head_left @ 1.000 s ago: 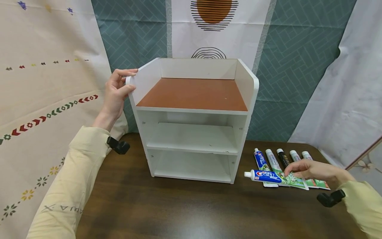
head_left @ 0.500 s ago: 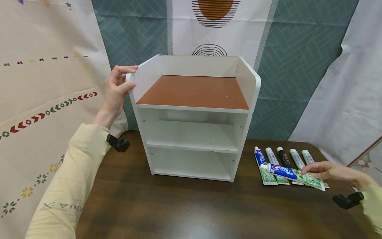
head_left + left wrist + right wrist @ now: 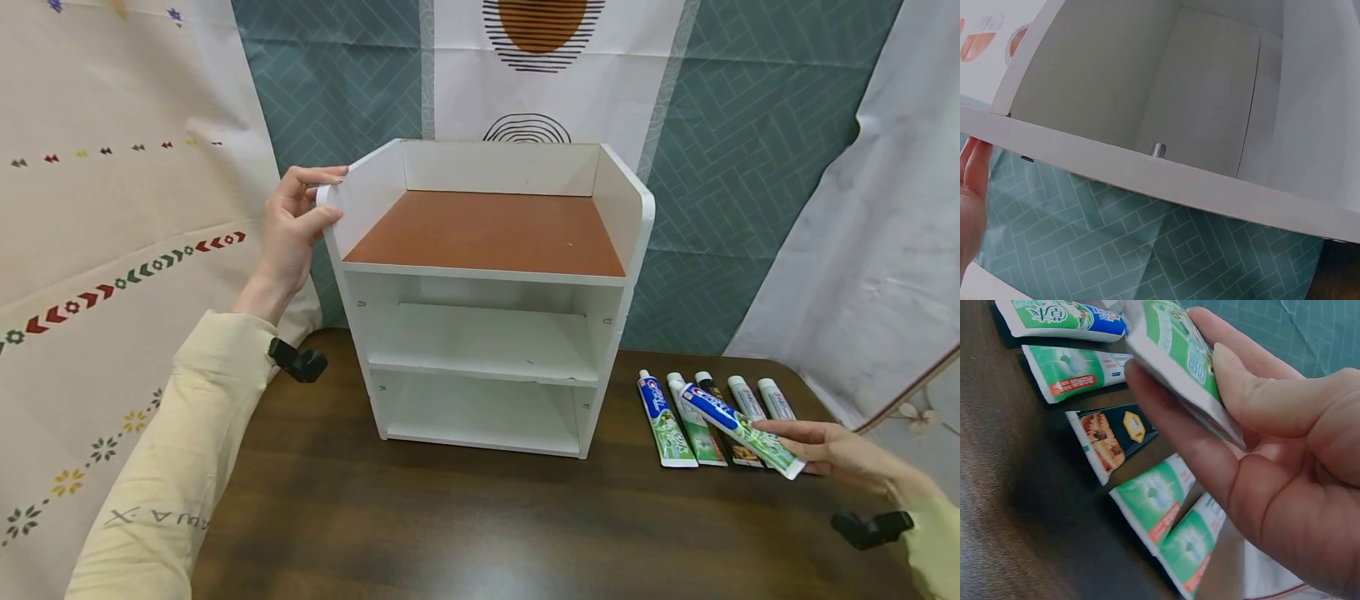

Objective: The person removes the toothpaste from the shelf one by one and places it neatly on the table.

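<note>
A white shelf unit [image 3: 484,273] with a brown top board stands upright on the table. My left hand [image 3: 287,237] grips the upper front edge of its left side panel between thumb and fingers. On the right, my right hand [image 3: 847,454] holds a blue-and-green toothpaste tube [image 3: 731,421] by its flat end, thumb on one face and fingers beneath. The cap end points toward the far left. Below it several toothpaste tubes lie in a row: a blue-and-green tube [image 3: 666,425], a green-and-white tube [image 3: 707,444], a black tube [image 3: 1117,439] and others partly covered.
The dark wooden table [image 3: 480,517] stretches in front of the shelf unit. A green patterned cloth [image 3: 750,167] hangs behind, with a pale cloth [image 3: 135,292] on the left and a white cloth [image 3: 885,250] on the right.
My right hand has moved right, bringing the held toothpaste tube over the row. The tube has turned from nearly level to slanting, cap end farther away. My left hand stays on the panel.
</note>
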Demonstrator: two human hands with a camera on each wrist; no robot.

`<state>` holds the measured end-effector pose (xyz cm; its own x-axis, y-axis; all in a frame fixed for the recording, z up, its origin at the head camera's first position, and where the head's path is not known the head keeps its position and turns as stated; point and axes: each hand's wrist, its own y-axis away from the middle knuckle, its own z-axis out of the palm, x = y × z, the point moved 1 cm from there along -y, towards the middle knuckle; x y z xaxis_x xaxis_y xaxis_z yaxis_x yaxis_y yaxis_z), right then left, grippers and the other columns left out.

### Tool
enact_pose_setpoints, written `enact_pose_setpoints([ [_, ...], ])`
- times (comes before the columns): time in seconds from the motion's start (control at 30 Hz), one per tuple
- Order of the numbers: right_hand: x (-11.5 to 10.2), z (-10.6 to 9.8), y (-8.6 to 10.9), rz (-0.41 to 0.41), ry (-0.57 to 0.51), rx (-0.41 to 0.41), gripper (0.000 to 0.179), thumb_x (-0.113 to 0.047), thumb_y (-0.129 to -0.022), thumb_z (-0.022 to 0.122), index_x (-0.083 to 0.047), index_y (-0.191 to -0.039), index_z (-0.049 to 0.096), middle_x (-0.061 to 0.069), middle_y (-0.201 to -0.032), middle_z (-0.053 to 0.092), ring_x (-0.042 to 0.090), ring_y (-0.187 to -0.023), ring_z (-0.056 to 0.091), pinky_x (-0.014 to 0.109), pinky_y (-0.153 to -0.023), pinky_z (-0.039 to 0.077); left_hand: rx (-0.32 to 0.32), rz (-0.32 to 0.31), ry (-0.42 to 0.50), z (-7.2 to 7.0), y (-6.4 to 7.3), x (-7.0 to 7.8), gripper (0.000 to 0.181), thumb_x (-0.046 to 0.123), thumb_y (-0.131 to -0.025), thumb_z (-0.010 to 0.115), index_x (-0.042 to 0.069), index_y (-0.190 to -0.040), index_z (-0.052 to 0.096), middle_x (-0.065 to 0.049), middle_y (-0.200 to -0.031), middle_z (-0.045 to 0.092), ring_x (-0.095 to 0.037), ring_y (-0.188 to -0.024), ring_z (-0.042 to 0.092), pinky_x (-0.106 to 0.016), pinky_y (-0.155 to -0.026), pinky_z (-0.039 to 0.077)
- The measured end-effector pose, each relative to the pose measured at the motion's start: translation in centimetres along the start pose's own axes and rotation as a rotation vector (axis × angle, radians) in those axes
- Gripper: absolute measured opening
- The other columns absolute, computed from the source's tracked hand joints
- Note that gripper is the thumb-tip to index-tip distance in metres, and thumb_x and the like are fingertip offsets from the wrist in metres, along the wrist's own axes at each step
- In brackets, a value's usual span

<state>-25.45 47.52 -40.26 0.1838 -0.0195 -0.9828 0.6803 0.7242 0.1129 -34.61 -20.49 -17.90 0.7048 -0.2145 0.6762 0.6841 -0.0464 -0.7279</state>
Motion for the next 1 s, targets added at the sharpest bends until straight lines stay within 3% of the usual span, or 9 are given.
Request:
enact_pose_setpoints([
  [0.27, 1.5, -0.1, 0.2, -0.075, 0.042, 0.135, 0.048, 0.005, -0.097, 0.024, -0.014, -0.137, 0.042, -0.009, -0.123, 0.050, 0.012, -0.093, 0.053, 0.028, -0.075, 0.046, 0.012, 0.009, -0.004, 0.2, 0.1, -0.2, 0.025, -0.008, -0.079, 0.054, 0.004, -0.100, 0.061, -0.014, -0.123, 0.049, -0.027, -0.102, 0.047, -0.031, -0.074, 0.046],
  [0.37, 2.2, -0.2, 0.0, -0.126, 0.033, 0.187, 0.048, 0.006, -0.096, 0.027, -0.014, -0.136, 0.043, -0.010, -0.123, 0.051, 0.010, -0.099, 0.052, 0.029, -0.079, 0.046, 0.015, 0.013, -0.002, 0.3, 0.0, -0.3, 0.025, -0.008, -0.079, 0.054, 0.005, -0.100, 0.061, -0.014, -0.123, 0.049, -0.027, -0.102, 0.046, -0.032, -0.074, 0.046],
  [0.47, 2.8, -0.2, -0.2, -0.157, 0.092, 0.296, 0.045, 0.005, -0.096, 0.031, -0.013, -0.136, 0.042, -0.016, -0.122, 0.049, 0.002, -0.103, 0.049, 0.027, -0.080, 0.045, 0.012, 0.009, -0.003, 0.4, 0.0, -0.4, 0.026, -0.008, -0.079, 0.054, 0.005, -0.100, 0.061, -0.014, -0.123, 0.049, -0.027, -0.102, 0.046, -0.031, -0.073, 0.047],
  [0.67, 3.2, -0.5, 0.3, -0.145, 0.202, 0.589, 0.039, -0.006, -0.094, 0.045, -0.021, -0.129, 0.052, -0.026, -0.109, 0.049, -0.003, -0.094, 0.051, 0.026, -0.070, 0.048, 0.006, 0.006, -0.013, 0.6, 0.0, -0.5, 0.026, -0.008, -0.079, 0.054, 0.006, -0.100, 0.061, -0.014, -0.123, 0.049, -0.027, -0.103, 0.046, -0.031, -0.074, 0.047],
  [0.83, 3.1, -1.5, 1.6, -0.161, 0.207, 0.679, 0.037, -0.005, -0.093, 0.047, -0.027, -0.121, 0.059, -0.027, -0.103, 0.050, 0.002, -0.084, 0.054, 0.027, -0.063, 0.048, 0.006, 0.006, -0.013, 0.7, 0.0, -0.4, 0.026, -0.008, -0.079, 0.053, 0.006, -0.100, 0.061, -0.014, -0.122, 0.050, -0.027, -0.103, 0.046, -0.031, -0.074, 0.047],
  [1.0, 3.4, -2.7, 3.2, -0.108, 0.261, 0.775, 0.034, -0.010, -0.092, 0.052, -0.033, -0.115, 0.061, -0.023, -0.104, 0.048, 0.006, -0.075, 0.054, 0.029, -0.059, 0.047, 0.007, 0.008, -0.010, 0.8, 0.0, -0.4, 0.026, -0.007, -0.079, 0.054, 0.006, -0.100, 0.061, -0.013, -0.122, 0.050, -0.027, -0.102, 0.047, -0.031, -0.074, 0.047],
])
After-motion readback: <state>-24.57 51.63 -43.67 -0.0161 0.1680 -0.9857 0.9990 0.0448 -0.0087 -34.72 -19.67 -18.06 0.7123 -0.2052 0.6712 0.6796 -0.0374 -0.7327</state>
